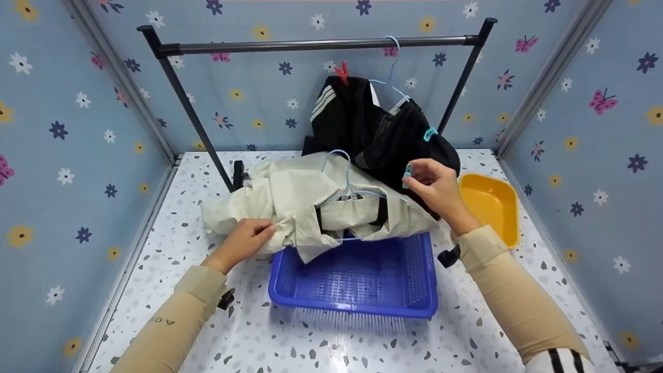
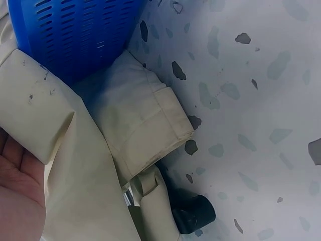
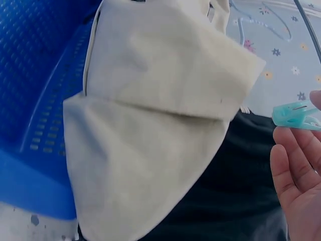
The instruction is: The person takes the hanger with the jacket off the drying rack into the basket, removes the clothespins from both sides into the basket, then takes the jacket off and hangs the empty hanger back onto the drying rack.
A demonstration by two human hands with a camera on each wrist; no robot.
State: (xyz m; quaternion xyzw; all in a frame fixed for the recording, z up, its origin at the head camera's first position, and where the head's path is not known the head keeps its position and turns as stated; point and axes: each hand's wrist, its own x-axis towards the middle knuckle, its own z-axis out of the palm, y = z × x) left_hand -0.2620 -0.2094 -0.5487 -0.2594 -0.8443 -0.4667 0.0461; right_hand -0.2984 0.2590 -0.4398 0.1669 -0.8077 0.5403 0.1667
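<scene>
While working just in front of the dark rack, has its rail high at the back, seemingly to let long cloth fall free. Has the cream garment laid across the middle rather than hung up, presumably to put it within reach of both hands. Behind that, has the black clothing slung toward the rail's right end, partly overlapped by the cream cloth. Uses the blue basket underneath as a prop, probably to take weight off the arms. Has the yellow tray near the right arm, perhaps for easy reach. Has the rear hanger hooked on the rail to bear the black clothing, and the front hanger set in the cream garment's opening, hook upward, apparently to spread it.

With the left hand, pinches the cream garment's left side, likely to steady it. With the right hand, holds a loose teal clip between thumb and fingers, clear of the folds, probably to avoid snagging. On the black clothing, has a red clip and a fastened teal clip, presumably against slipping.
</scene>
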